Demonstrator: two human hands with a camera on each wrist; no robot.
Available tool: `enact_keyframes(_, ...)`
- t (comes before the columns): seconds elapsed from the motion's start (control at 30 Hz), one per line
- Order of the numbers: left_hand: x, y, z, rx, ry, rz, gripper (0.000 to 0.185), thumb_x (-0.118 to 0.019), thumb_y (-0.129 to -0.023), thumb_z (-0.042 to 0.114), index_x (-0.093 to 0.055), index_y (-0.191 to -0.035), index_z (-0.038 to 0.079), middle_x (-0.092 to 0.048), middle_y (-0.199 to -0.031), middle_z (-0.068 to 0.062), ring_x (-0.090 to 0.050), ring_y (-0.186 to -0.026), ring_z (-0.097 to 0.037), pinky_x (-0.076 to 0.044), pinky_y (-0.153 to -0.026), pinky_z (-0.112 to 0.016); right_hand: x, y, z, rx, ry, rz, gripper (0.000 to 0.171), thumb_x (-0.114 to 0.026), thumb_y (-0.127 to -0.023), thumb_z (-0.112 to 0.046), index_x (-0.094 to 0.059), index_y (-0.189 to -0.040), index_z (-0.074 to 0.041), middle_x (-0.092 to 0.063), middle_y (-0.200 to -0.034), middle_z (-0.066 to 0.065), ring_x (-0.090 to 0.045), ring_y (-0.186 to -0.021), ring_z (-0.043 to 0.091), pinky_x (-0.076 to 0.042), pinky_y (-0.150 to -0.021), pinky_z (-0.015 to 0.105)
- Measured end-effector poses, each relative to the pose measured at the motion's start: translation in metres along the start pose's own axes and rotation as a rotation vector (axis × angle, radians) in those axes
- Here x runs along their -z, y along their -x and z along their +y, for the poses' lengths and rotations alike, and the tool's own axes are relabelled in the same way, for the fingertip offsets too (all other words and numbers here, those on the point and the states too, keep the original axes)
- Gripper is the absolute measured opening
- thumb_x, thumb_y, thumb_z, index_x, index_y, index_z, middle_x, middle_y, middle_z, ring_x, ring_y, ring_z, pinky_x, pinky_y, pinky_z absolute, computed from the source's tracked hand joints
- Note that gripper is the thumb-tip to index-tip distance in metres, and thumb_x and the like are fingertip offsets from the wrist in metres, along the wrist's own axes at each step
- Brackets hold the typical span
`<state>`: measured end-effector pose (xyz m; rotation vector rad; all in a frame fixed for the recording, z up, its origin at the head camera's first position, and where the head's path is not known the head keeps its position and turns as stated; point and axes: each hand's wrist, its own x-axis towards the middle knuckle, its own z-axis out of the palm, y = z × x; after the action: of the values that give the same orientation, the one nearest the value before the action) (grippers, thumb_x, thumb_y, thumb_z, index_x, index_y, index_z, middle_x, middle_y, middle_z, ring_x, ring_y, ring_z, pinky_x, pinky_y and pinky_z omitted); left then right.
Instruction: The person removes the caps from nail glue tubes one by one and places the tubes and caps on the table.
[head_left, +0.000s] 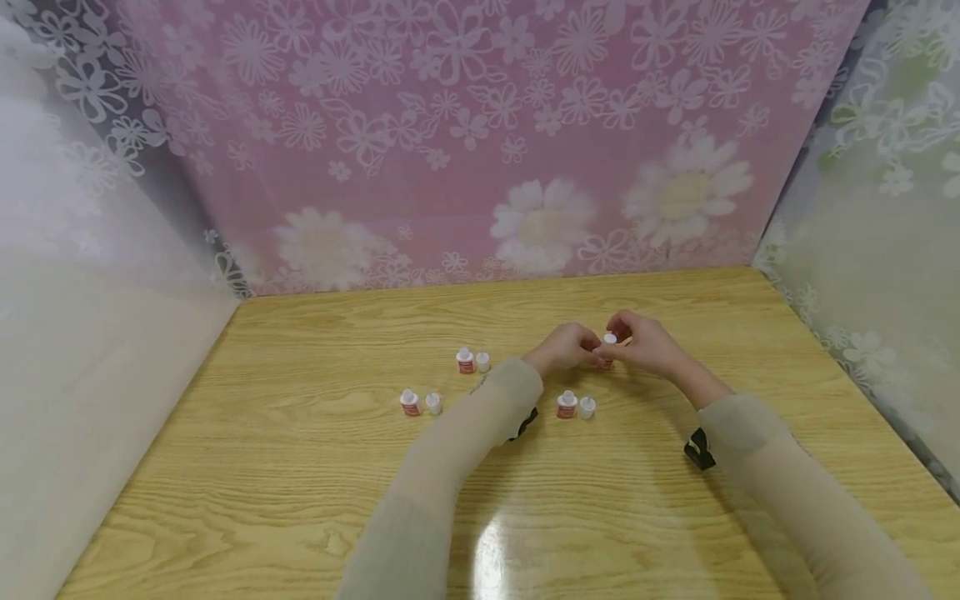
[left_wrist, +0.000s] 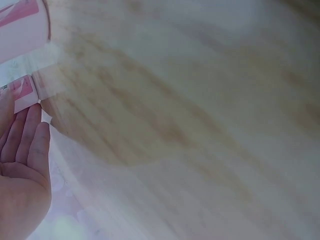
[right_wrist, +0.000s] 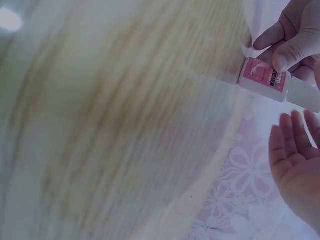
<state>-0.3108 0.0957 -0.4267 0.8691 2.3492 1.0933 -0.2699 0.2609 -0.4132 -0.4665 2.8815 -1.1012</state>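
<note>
My left hand [head_left: 567,346] grips a small white bottle [right_wrist: 265,79] with a pink label, its thumb pressed on the label side in the right wrist view. A white cap [head_left: 610,339] tops this upright bottle. Beside the cap, my right hand [right_wrist: 297,160] has its fingers extended, fingertips close to the cap; the head view shows its thumb and index finger on either side of the cap. In the left wrist view the left hand [left_wrist: 22,170] is seen behind the same bottle [left_wrist: 25,92].
Three similar uncapped bottles stand on the wooden table [head_left: 300,500]: a front-left bottle [head_left: 410,404], a back bottle [head_left: 466,362] and a front-right bottle [head_left: 567,407]. Beside each sits a white cap [head_left: 433,404]. Floral curtains [head_left: 450,167] enclose the table's back and sides.
</note>
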Motion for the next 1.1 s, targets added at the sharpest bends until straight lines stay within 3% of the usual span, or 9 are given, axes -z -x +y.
enact_keyframes(0.17,-0.0006,0.0000,0.0002,0.005,-0.011,0.009,0.013,-0.065,-0.081,0.015,-0.070,-0.091,0.009,-0.065,-0.078,0.005,-0.055,-0.077,-0.003,-0.040,-0.070,-0.016,0.0004,-0.0005,-0.0028,0.023,0.034,0.025,0.024,-0.068,-0.080,-0.023,-0.053,-0.085,-0.004,-0.055,-0.080,0.007,-0.054,-0.078,0.022,-0.043,-0.060,0.032)
enact_keyframes(0.4,-0.0003,-0.0017,-0.0010,0.017,-0.010,0.000,0.014,-0.066,-0.079,0.020,-0.070,-0.089,0.011,-0.064,-0.077,0.008,-0.055,-0.075,-0.003,-0.041,-0.068,-0.017,0.0047,0.0010,-0.0077,0.103,0.026,0.006,0.015,-0.065,-0.082,-0.013,-0.059,-0.088,-0.001,-0.059,-0.083,0.008,-0.055,-0.079,0.023,-0.046,-0.066,0.035)
enact_keyframes(0.6,-0.0008,-0.0022,-0.0010,0.029,-0.026,0.005,0.013,-0.067,-0.079,0.021,-0.070,-0.087,0.012,-0.064,-0.077,0.008,-0.054,-0.076,-0.003,-0.041,-0.069,-0.017,0.0056,0.0020,-0.0078,0.096,0.004,-0.019,0.029,-0.063,-0.083,-0.012,-0.056,-0.104,0.006,-0.059,-0.096,0.016,-0.054,-0.089,0.029,-0.046,-0.073,0.040)
enact_keyframes(0.8,-0.0013,-0.0020,-0.0025,0.021,-0.035,0.015,0.012,-0.065,-0.081,0.018,-0.070,-0.089,0.011,-0.064,-0.078,0.007,-0.052,-0.073,-0.004,-0.040,-0.067,-0.017,0.0041,0.0015,-0.0078,0.021,0.075,0.028,0.032,-0.068,-0.078,-0.029,-0.054,-0.086,-0.002,-0.055,-0.080,0.009,-0.051,-0.074,0.023,-0.042,-0.059,0.032)
enact_keyframes(0.93,-0.0008,-0.0022,-0.0026,0.013,-0.034,0.014,0.012,-0.065,-0.081,0.017,-0.070,-0.090,0.010,-0.063,-0.077,0.007,-0.050,-0.070,-0.004,-0.040,-0.065,-0.017,0.0035,0.0016,-0.0079,0.036,0.121,0.059,0.030,-0.069,-0.078,-0.029,-0.052,-0.078,-0.004,-0.055,-0.074,0.007,-0.049,-0.067,0.020,-0.038,-0.057,0.031)
enact_keyframes(1.1,-0.0010,-0.0029,-0.0032,0.012,-0.034,0.015,0.012,-0.066,-0.080,0.018,-0.070,-0.089,0.011,-0.063,-0.076,0.007,-0.052,-0.071,-0.004,-0.041,-0.065,-0.017,0.0024,0.0012,-0.0073,0.061,0.125,0.057,0.023,-0.067,-0.080,-0.023,-0.056,-0.081,-0.004,-0.057,-0.076,0.006,-0.052,-0.071,0.021,-0.042,-0.060,0.034)
